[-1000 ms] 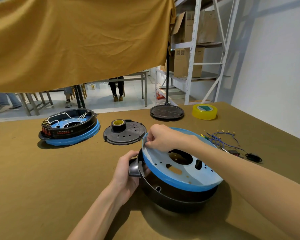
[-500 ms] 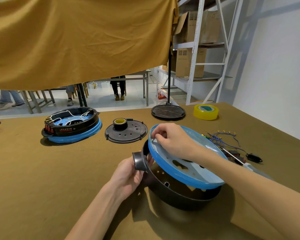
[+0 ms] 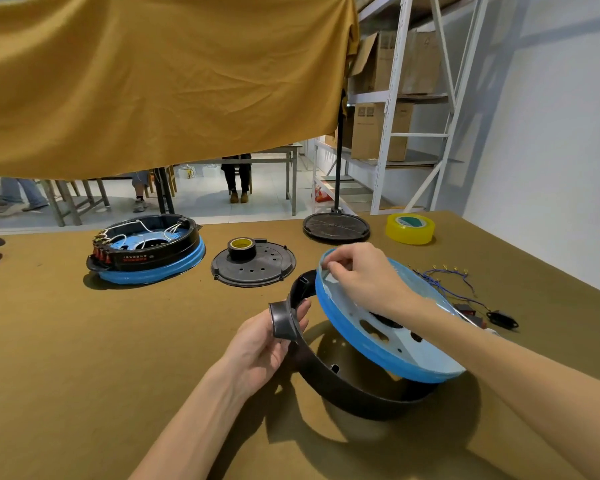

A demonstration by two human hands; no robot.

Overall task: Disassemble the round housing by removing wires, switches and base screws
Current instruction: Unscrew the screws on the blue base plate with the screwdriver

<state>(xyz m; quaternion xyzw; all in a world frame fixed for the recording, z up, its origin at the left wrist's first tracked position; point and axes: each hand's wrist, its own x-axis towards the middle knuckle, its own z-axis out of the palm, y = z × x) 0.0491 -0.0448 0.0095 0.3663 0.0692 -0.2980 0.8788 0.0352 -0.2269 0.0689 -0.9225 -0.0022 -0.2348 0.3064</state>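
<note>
Left hand point(image 3: 267, 344) gripped side handle point(image 3: 283, 320) of black housing ring point(image 3: 347, 386), fingers curled round it; ring stood on brown table point(image 3: 84, 375), front centre. Right hand point(image 3: 361, 275) pinched far rim of blue-edged plate point(image 3: 378, 344), fingers curled; plate tilted, far edge raised off ring, near edge low over it. Loose blue wires point(image 3: 444, 277) and black switch point(image 3: 503, 320) lay right of plate. Behind: second housing point(image 3: 146, 251) with wires, black perforated disc point(image 3: 253, 265) carrying tape roll point(image 3: 241, 247), yellow tape point(image 3: 410, 228)
</note>
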